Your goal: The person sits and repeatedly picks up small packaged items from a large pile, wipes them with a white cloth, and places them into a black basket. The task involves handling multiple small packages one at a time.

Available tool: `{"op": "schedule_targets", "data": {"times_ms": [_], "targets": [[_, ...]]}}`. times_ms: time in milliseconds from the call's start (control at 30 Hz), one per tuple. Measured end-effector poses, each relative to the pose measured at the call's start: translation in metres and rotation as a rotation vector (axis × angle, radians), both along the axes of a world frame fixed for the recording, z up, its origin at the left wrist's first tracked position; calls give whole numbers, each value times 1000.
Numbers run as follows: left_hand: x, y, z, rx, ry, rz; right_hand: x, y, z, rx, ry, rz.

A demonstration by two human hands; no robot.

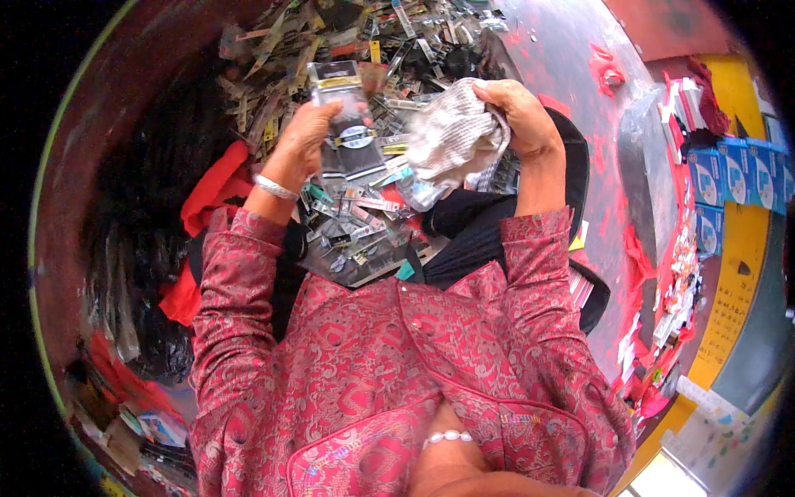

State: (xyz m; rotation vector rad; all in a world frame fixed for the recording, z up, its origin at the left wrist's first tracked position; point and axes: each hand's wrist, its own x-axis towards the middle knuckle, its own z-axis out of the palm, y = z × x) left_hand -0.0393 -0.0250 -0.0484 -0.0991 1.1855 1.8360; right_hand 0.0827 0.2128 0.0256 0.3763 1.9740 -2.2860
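Note:
Between the thumb and fingers of my left hand (308, 137) is a clear plastic packet (344, 112) with a dark and yellow band across its top. A pale oval label sits lower on its face. My right hand (527, 120) is closed on the edge of a crumpled off-white ribbed cloth (455, 137), which hangs beside the packet, apart from it. Beneath both hands lies a heap of small plastic packets and strips (364, 215), some with yellow or teal parts. The cloth hides part of the heap.
Red fabric (217, 190) and black plastic bags (149, 273) lie to my left. Blue-and-white boxes (733, 174) are stacked at the far right, past a grey surface strewn with red scraps (609, 70). A black curved rim (573, 157) stands close by my right forearm.

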Motion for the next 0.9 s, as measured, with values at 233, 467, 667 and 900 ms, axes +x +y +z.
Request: {"op": "schedule_targets", "data": {"times_ms": [233, 467, 667, 900], "targets": [[21, 17, 3, 282, -215, -60, -39, -70, -21, 658, 312, 129], [16, 25, -23, 427, -233, 52, -34, -118, -25, 1163, 493, 73], [20, 4, -3, 109, -221, 285, -29, -138, -9, 1231, 433, 289], [-15, -18, -19, 215, -23, 276, -8, -109, 11, 755, 138, 466]]}}
